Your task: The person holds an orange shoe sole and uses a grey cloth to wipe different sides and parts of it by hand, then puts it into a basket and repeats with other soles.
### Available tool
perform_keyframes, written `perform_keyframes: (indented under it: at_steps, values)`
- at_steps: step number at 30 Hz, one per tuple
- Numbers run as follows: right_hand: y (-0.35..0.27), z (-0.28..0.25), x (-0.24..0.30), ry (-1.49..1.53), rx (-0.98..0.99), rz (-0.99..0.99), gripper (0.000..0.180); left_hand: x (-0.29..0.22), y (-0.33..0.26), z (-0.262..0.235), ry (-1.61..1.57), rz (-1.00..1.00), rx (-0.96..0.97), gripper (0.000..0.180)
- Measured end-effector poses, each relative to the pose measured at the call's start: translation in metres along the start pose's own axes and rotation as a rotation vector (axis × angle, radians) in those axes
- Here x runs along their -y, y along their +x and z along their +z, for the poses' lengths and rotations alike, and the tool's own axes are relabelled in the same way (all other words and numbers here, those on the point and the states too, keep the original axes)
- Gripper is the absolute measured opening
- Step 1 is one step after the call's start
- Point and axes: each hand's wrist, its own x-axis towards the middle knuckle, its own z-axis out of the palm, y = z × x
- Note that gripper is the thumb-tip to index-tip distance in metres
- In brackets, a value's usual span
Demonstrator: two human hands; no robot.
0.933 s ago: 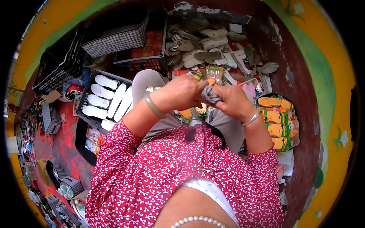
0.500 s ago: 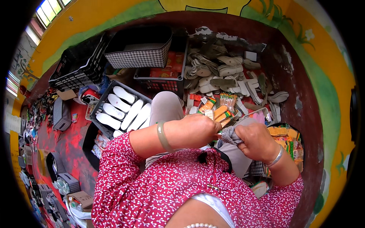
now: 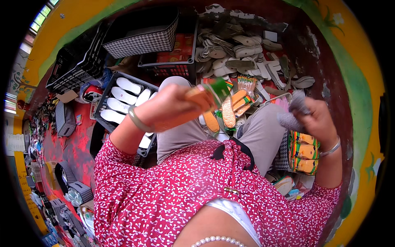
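Holding up a flat orange shoe sole (image 3: 205,96) with a green tip, our left hand (image 3: 173,109) grips it tight above our lap. Our right hand (image 3: 314,119) squeezes a soft, fuzzy grey cloth (image 3: 293,113), partly hidden by our fingers. White soles fill a black crate (image 3: 108,108).

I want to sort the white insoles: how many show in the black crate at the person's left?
5 white insoles show, side by side in the black crate, left of the left hand; the arm may hide more.
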Motion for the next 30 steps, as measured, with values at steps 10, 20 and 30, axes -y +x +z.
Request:
perform_keyframes:
  at_steps: [10,20,30]
  values:
    - [0.023,0.066,-0.042,1.442,-0.254,-0.005,0.056,0.004,0.033,0.031,-1.239,-0.024,-0.174,0.032]
    - [0.044,0.144,-0.007,1.629,-0.046,-0.034,0.043,-0.013,0.047,0.057,-0.957,0.191,-0.139,0.029]
    - [0.041,0.159,0.002,1.683,-0.512,0.152,0.02,-0.015,0.048,0.061,-0.252,0.284,-0.104,0.027]
